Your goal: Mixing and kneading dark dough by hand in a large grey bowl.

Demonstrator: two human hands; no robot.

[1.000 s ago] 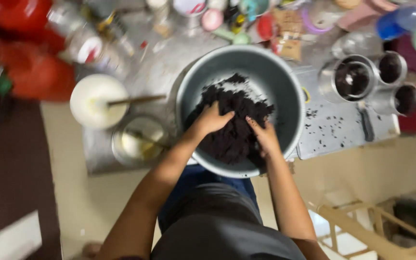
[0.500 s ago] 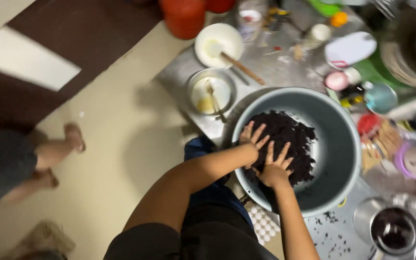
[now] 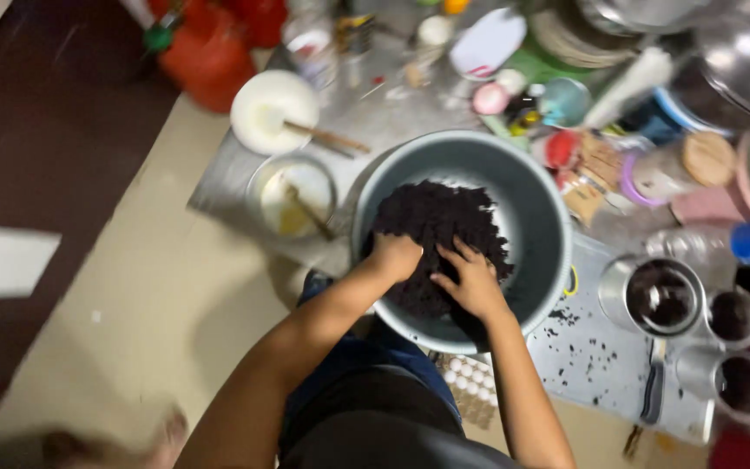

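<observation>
Dark crumbly mixture [image 3: 434,227] is heaped in the grey mixing bowl [image 3: 538,217] on the worktop [image 3: 392,113], directly under both hands: the left hand [image 3: 395,257] is curled into it, the right hand [image 3: 472,280] pressed on it with fingers spread

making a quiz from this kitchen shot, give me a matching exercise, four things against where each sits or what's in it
Things:
1. big grey bowl
2. white bowl
3. metal cup
4. red container

Places or states:
a. top left, at the table's corner
b. holds a wooden stick
c. both hands in its dark mixture
d. right of the big bowl, dark stuff inside

Pairs: 1-c, 2-b, 3-d, 4-a
</observation>
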